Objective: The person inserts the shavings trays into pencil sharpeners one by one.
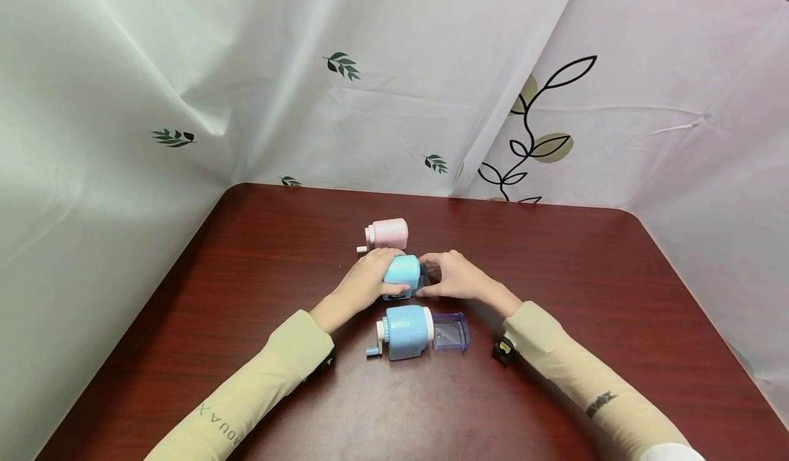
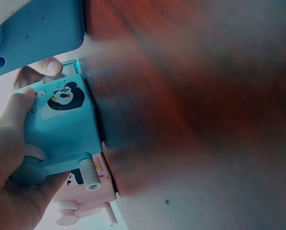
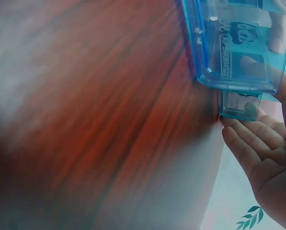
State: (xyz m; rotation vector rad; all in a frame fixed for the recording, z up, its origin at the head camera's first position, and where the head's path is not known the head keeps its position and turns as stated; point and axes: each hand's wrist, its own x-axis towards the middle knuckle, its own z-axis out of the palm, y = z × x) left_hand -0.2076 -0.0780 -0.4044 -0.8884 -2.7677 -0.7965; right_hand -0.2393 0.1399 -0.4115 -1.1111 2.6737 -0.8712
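My left hand (image 1: 368,279) grips a light-teal hand-crank pencil sharpener (image 1: 402,272) around its body, thumb on the near side. A panda picture and the crank (image 2: 63,165) show on it in the left wrist view. At the sharpener's right end, my right hand (image 1: 461,276) pinches the small clear drawer (image 3: 240,106) between thumb and fingers; the drawer sticks out of the body. Nearer to me lies a blue pencil sharpener (image 1: 407,332), its clear violet-blue drawer (image 1: 451,331) pulled out to the right.
A pink pencil sharpener (image 1: 390,232) sits just behind the teal one, its crank pointing left. All of them are on a dark red-brown table (image 1: 555,255). White curtains (image 1: 394,118) with leaf prints hang along the back and sides.
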